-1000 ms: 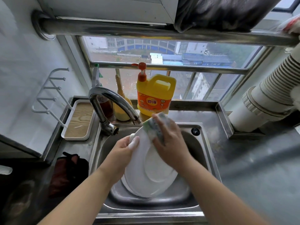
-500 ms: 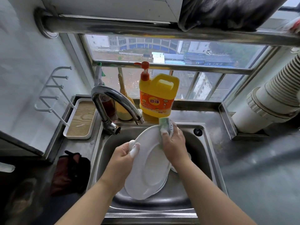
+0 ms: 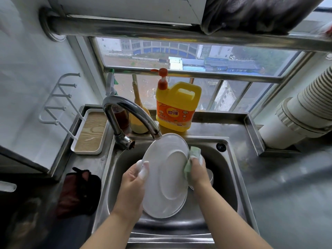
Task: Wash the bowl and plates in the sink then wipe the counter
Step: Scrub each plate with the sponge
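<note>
A white plate (image 3: 167, 169) stands tilted on edge in the steel sink (image 3: 231, 177), its top rim just under the tap's spout. My left hand (image 3: 133, 184) grips the plate's left rim, foam on the thumb. My right hand (image 3: 198, 170) holds a green sponge (image 3: 193, 155) against the plate's right rim. A second white plate's edge (image 3: 181, 207) shows behind the lower part of the first. Part of a bowl (image 3: 209, 175) lies in the sink behind my right hand, mostly hidden.
The curved tap (image 3: 129, 112) rises at the sink's back left. A yellow detergent jug (image 3: 177, 106) with an orange pump stands behind the sink. A white tray (image 3: 89, 133) sits at left, a dark red cloth (image 3: 77, 193) on the left counter, a ribbed white duct (image 3: 305, 114) at right.
My right hand with the sponge has slid from the plate's top rim down to its right rim. The plate has turned more upright, and its top now reaches the spout.
</note>
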Tool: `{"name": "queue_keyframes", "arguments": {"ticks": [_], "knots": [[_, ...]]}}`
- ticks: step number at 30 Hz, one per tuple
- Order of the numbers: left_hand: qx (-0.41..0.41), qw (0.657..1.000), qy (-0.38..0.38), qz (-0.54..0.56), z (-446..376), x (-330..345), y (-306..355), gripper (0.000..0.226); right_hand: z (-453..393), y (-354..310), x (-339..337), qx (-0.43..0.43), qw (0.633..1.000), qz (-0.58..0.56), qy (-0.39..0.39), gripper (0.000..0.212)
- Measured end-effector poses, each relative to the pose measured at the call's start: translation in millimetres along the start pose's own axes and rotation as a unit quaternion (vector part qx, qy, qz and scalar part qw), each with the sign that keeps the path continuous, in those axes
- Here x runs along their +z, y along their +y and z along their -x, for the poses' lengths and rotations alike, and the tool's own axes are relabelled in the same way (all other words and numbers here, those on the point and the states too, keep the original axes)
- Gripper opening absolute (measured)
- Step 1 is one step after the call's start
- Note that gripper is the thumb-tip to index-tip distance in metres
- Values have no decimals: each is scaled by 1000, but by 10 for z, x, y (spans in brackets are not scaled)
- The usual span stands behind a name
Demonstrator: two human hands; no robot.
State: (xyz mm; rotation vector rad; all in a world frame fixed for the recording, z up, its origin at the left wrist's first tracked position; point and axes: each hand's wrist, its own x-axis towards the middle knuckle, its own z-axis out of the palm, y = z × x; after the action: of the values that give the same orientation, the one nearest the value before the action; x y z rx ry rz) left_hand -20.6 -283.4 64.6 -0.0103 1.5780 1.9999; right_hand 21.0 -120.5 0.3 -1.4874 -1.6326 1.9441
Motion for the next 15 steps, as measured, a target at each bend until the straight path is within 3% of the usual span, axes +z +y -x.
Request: {"name": "queue_keyframes", "arguments": {"ticks": [2, 4, 7, 10, 12, 15], "knots": [[0, 1000, 17, 10, 28, -5, -51, 29, -11, 181, 0, 84, 993, -79, -7, 38], [-22, 999, 20, 25, 84, -38, -104, 26, -11, 226, -34, 99, 989, -105, -15, 39], [-80, 995, -32, 42, 159, -176, -107, 10, -67, 16, -143, -12, 998, -62, -14, 32], [-116, 983, -142, -8, 36, -321, 27, 28, -102, -288, -286, -125, 988, 40, -75, 31], [-118, 975, -173, -74, -118, -282, 148, 29, -63, -436, -307, -172, 967, 150, -116, 39], [-108, 976, -141, -129, -323, -86, 255, 24, 132, -570, -204, -265, 909, 294, -129, 53]]}}
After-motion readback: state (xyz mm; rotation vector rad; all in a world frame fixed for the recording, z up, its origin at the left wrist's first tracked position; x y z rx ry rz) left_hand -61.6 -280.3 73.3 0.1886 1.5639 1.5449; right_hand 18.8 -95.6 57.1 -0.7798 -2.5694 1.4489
